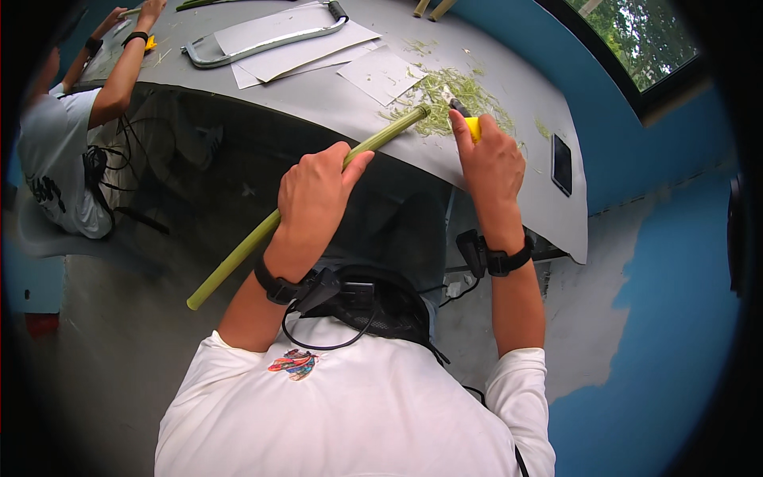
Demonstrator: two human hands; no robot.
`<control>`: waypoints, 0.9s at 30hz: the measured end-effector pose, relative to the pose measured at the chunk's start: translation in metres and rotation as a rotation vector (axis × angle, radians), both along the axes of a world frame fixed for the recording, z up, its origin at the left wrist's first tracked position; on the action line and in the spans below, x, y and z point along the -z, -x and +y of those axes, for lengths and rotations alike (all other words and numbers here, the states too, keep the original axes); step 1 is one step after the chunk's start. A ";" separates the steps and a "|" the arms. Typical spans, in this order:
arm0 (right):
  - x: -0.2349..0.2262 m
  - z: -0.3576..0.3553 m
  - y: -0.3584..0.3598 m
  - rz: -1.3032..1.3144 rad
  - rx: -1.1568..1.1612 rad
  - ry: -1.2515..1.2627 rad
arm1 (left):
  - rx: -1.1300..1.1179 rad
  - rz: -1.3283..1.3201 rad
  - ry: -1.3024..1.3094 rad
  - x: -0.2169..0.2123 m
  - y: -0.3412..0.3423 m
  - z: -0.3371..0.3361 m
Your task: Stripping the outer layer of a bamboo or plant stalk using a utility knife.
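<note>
A long green bamboo stick [238,258] slants from the lower left up to the table's front edge. My left hand [314,191] is wrapped round its middle, with the thumb along the top. The stick's far end reaches over a heap of pale green shavings [493,103] on the grey table. In my right hand [494,163] is a yellow and black utility knife [474,127], gripped by its handle. Its front end points at the shavings, just right of the stick's tip and apart from it. I cannot make out the blade clearly.
A silver-framed hacksaw [266,50] lies across white paper sheets [381,73] on the table [548,103]. At the right edge rests a phone [562,165]. Two bamboo pieces [433,8] show at the back. Another person [60,151] works at the left. A window [636,40] is at upper right.
</note>
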State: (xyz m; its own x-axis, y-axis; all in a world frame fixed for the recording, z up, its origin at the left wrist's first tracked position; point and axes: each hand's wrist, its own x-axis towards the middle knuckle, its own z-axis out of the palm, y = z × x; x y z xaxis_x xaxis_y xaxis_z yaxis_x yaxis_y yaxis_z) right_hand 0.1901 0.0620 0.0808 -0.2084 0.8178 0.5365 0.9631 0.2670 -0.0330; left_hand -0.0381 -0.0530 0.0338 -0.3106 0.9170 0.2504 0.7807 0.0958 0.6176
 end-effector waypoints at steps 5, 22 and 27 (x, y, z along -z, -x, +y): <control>-0.009 -0.002 -0.006 0.041 -0.092 0.070 | 0.002 -0.004 -0.002 -0.001 0.003 -0.004; 0.038 0.017 0.000 0.077 -0.050 -0.009 | 0.027 -0.045 0.022 0.001 0.006 -0.011; 0.029 0.003 0.007 0.158 -0.216 0.053 | 0.025 -0.077 0.032 0.007 0.014 -0.010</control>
